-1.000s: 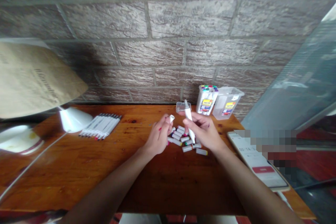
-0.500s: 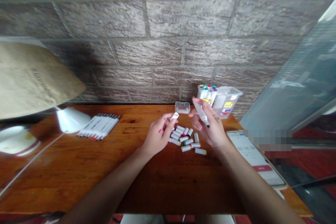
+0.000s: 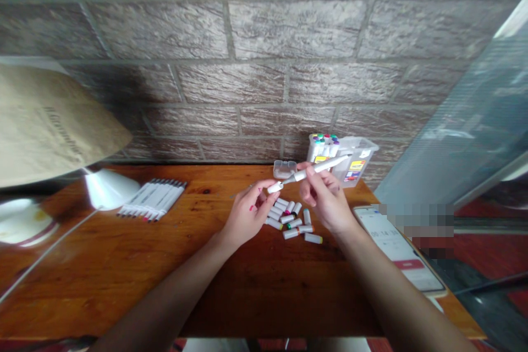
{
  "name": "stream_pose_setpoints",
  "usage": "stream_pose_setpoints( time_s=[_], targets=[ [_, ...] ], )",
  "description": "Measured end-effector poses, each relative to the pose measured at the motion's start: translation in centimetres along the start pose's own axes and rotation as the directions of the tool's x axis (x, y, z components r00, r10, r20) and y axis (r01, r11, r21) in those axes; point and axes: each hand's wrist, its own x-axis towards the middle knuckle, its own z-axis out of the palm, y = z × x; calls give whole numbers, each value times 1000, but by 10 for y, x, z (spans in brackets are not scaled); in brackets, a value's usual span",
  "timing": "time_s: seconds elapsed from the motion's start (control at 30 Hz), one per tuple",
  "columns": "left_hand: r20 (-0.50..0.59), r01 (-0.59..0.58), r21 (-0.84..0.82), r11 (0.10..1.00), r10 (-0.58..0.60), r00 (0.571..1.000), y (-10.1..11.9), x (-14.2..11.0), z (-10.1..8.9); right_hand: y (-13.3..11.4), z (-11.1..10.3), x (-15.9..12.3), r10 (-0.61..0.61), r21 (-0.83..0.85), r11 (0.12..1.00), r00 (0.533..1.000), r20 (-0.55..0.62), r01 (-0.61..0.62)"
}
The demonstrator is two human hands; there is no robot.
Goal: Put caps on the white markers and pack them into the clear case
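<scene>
Between the thumb and fingers of my left hand [image 3: 246, 210] is a small white marker cap [image 3: 275, 187], its opening turned to the right. My right hand [image 3: 326, 196] pinches a white marker [image 3: 324, 165] whose cap is off at both ends. The marker slants up to the right, and its lower grey tip is at the mouth of the cap; whether it is inside I cannot tell. Below and between my hands several loose marker caps [image 3: 294, 224] with coloured ends lie on the wooden table [image 3: 264, 286].
A row of markers [image 3: 152, 199] lies at left, beside a lamp [image 3: 109, 188] and a bowl [image 3: 25, 221]. Behind my hands stand a small clear box [image 3: 284, 169], a container of capped markers [image 3: 317, 148] and a clear bin [image 3: 358, 157]. A phone [image 3: 400, 253] lies at right.
My right hand has turned the marker from pointing down to slanting up right, with its lower tip now at the cap. The cap in my left hand has tilted to the right.
</scene>
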Motion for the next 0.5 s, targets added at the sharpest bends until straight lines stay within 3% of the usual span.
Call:
stream_pose_setpoints(
  time_s=[0.17, 0.33, 0.5],
  targets=[
    [-15, 3, 11, 1000, -3, 1000, -2, 0, 1, 8, -2, -4, -144, -276, 953, 988, -50, 125],
    [-6, 14, 12, 1000, -13, 1000, -4, 0, 0, 12, -3, -8, -361, -522, 777, 929, 86, 351],
    [-14, -47, -6, 999, 47, 999, -4, 1, 0, 12, -3, -9, -396, -607, 672, 899, 188, 424]
  ],
)
